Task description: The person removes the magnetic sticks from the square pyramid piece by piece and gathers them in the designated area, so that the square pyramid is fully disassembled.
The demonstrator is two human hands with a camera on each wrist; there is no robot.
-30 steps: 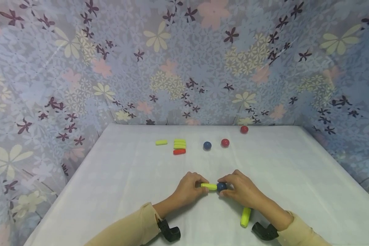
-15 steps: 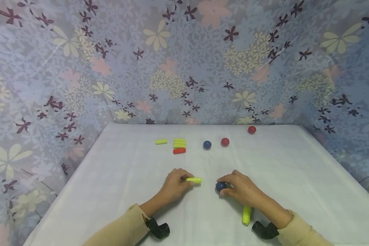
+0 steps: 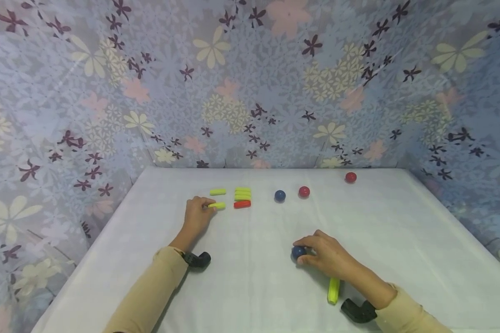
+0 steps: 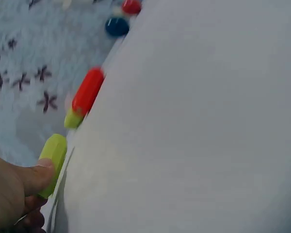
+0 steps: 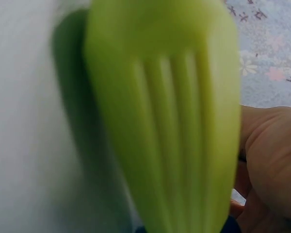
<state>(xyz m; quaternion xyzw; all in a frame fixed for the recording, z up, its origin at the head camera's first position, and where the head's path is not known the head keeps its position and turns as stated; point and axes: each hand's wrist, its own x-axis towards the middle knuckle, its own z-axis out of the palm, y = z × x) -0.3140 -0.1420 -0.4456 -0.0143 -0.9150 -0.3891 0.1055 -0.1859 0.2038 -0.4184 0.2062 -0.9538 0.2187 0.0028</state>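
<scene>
In the head view my left hand (image 3: 197, 213) pinches a yellow-green stick (image 3: 219, 205) at the back left, below a similar loose stick (image 3: 218, 191). The left wrist view shows the thumb across this ridgeless-looking stick (image 4: 57, 145). Nearer the front, my right hand (image 3: 327, 254) grips a dark blue ball (image 3: 298, 252) between thumb and fingers. Another yellow-green stick (image 3: 334, 291) shows below the right wrist, its upper end hidden. In the right wrist view this grooved stick (image 5: 169, 121) covers most of the ball; I cannot tell whether they join.
Right of the left hand, several yellow-green sticks (image 3: 242, 192) lie side by side, with a red stick (image 3: 242, 204) in front. Farther right are a blue ball (image 3: 280, 196) and two red balls (image 3: 304, 192). Floral cloth (image 3: 250, 83) surrounds the white tabletop (image 3: 250, 277).
My left hand has drawn its stick away from the blue ball and carried it to the back left. The farthest red ball has rolled right. My right hand has hardly moved.
</scene>
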